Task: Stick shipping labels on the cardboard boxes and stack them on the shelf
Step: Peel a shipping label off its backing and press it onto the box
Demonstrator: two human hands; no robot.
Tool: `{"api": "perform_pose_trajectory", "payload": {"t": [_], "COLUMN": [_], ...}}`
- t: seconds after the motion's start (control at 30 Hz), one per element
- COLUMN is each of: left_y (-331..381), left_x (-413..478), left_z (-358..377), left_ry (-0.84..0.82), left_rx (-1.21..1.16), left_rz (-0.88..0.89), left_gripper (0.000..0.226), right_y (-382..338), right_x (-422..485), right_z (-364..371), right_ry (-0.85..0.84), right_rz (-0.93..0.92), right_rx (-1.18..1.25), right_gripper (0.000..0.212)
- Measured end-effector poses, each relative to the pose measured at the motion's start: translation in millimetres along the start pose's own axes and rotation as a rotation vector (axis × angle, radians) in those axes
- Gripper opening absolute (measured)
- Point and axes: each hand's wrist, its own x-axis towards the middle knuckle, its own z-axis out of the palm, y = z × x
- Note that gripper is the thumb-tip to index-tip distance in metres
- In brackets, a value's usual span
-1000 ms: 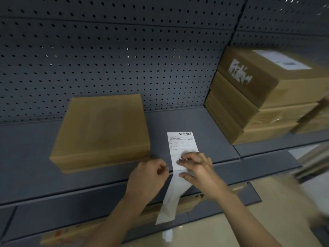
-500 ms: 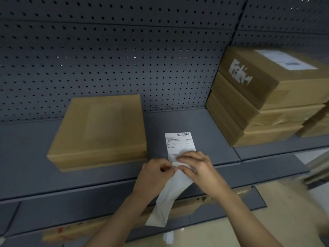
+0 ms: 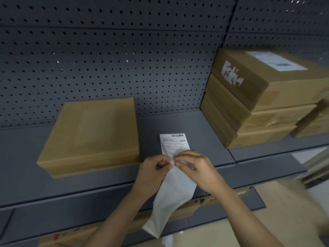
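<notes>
Peeling step: left hand (image 3: 154,172) and right hand (image 3: 197,168), close together, pinch the shipping label (image 3: 175,144) at the shelf (image 3: 178,122) front, backing (image 3: 170,198) dangling. The bare cardboard box (image 3: 92,136) waits just left. Next it looks like free the label and press it flat on top.

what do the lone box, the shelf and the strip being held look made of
Lone box: plain brown cardboard, matt, no sheen. Shelf: likely painted sheet metal, dark grey, smooth, with a punched back panel. Label strip: thin white paper, printed with a barcode; its lower part hangs limp, perhaps slick backing.
</notes>
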Motion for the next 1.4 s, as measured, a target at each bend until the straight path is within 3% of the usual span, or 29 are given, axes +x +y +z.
{"api": "perform_pose_trajectory", "payload": {"t": [0.3, 0.67, 1.03, 1.4], "left_y": [-1.6, 11.5, 21.3, 21.2], "left_x": [5.7, 10.9, 12.6, 8.5], "left_z": [1.3, 3.9, -2.8, -12.1], "left_ry": [0.004, 0.02, 0.077, 0.103], "left_rx": [0.047, 0.091, 0.087, -0.052], "left_rz": [0.034, -0.063, -0.163, -0.283], "left_gripper": [0.007, 0.012, 0.015, 0.013], "right_y": [1.0, -0.4, -3.9, -0.1], "right_x": [0.7, 9.6, 29.6, 63.2], "right_z": [-0.7, -0.1, -24.2, -55.1], "right_ry": [-0.011, 0.035, 0.336, 0.422], "right_rz": [0.002, 0.113, 0.482, 0.548], "right_rx": [-0.005, 0.028, 0.128, 0.084], "right_gripper": [0.018, 0.01, 0.019, 0.02]}}
